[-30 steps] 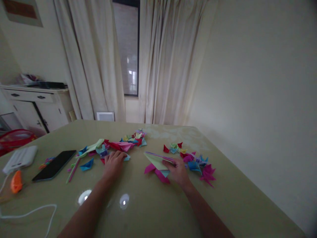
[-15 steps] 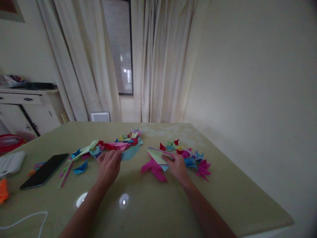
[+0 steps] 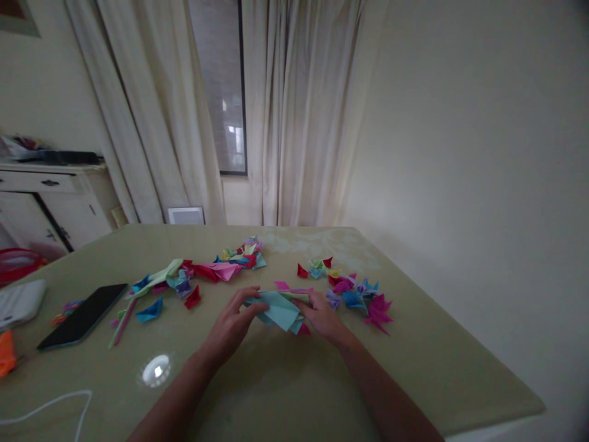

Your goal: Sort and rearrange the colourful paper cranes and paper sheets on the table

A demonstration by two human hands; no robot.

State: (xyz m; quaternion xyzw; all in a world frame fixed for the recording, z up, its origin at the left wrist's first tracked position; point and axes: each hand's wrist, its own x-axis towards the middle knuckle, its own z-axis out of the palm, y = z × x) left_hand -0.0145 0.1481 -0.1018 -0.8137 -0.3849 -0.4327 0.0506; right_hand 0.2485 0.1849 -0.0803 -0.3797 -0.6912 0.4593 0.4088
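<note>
- Nearest you on the left, a white cable [image 3: 55,402] loops across the worktop [image 3: 285,393].
- Your left hand [image 3: 230,328] has its fingers curled onto the left edge of the light blue paper [image 3: 278,310], pinching it.
- Your right hand [image 3: 322,316] grips the same sheet from the right. Pink sheets [image 3: 289,286] show behind and under it.
- The light blue paper sits mid-worktop, between both hands.
- To the left, a dark phone [image 3: 83,315] lies flat. A blue folded piece [image 3: 150,310] and a red folded piece [image 3: 193,298] lie closer in.
- Just past your right hand is a magenta-and-blue cluster [image 3: 365,299] of folded shapes.
- Farther back lies a mixed heap [image 3: 230,264].
- Behind the worktop, pale curtains [image 3: 285,110] frame a window [image 3: 221,86].
</note>
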